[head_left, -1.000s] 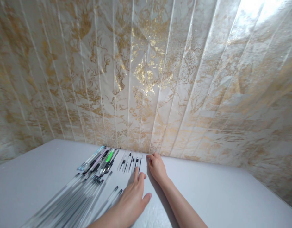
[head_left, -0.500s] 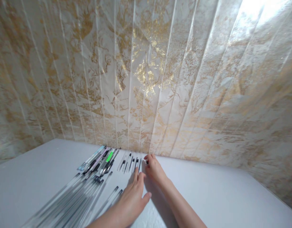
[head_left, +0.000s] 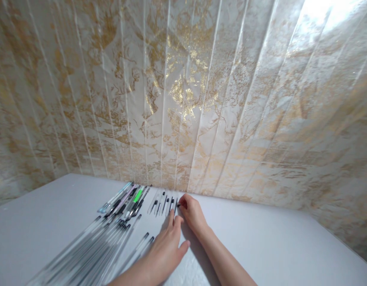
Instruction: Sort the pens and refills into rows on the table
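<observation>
A row of short clear and black pen parts [head_left: 160, 205], which look like caps, lies near the back of the white table. My left hand [head_left: 168, 243] reaches over the table from below, index finger stretched to the near end of this row and thumb spread wide. At the row's right end, my right hand [head_left: 193, 212] pinches a small black pen part [head_left: 179, 205] between thumb and fingertips. Most of that piece is hidden by the fingers, so its exact kind is unclear.
Left of the row lie several assorted pens [head_left: 132, 200], one with a bright green section. In front of them a bundle of long clear pen refills [head_left: 90, 246] with dark ends spreads forward. Two more refills [head_left: 138, 248] lie beside my left forearm. A gold-patterned sheet [head_left: 183, 99] rises behind the table.
My right hand has shifted slightly left, bringing the small black part close to the row's right end. My left hand has stayed practically where it was.
</observation>
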Available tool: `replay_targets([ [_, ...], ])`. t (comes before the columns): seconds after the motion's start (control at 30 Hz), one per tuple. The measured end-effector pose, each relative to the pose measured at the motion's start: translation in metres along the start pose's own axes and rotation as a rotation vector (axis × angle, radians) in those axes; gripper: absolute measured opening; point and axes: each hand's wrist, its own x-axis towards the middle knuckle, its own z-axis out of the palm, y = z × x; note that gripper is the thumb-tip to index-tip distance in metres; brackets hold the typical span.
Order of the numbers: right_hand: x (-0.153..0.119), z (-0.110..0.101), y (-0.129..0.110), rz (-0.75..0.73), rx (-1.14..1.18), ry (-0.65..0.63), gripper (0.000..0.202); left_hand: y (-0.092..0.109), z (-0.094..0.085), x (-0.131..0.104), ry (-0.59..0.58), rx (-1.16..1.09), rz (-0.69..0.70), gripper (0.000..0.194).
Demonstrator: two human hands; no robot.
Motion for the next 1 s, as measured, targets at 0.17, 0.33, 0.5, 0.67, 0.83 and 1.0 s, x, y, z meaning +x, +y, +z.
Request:
replay_targets([
  [0.17, 0.0006, 0.0039, 0.002, 0.0, 0.015, 0.024, 0.024, 0.0006, -0.0005, -0.0002, 0.022, -0.009, 0.016, 0.05],
  [0.33, 0.0022, 0.0093, 0.0055, -0.013, 0.017, 0.044, 0.021, 0.0004, 0.0004, -0.0003, 0.024, -0.011, 0.002, 0.049],
  [0.5, 0.0019, 0.0092, 0.0056, -0.017, 0.014, 0.051, 0.019, 0.0011, 0.0009, -0.001, 0.031, -0.003, 0.013, 0.049],
  [0.67, -0.0006, 0.0065, 0.0011, -0.022, 0.005, 0.047, 0.018, 0.0007, 0.0017, -0.0003, 0.021, 0.01, 0.009, 0.055],
  [0.83, -0.0013, 0.0061, -0.001, -0.022, -0.004, 0.042, 0.017, -0.0001, 0.0014, 0.0003, 0.015, 0.008, 0.012, 0.058],
  [1.0, -0.0026, 0.004, -0.0028, -0.021, 0.0, 0.038, 0.021, 0.0004, 0.0003, 0.0001, 0.015, -0.002, 0.013, 0.059],
])
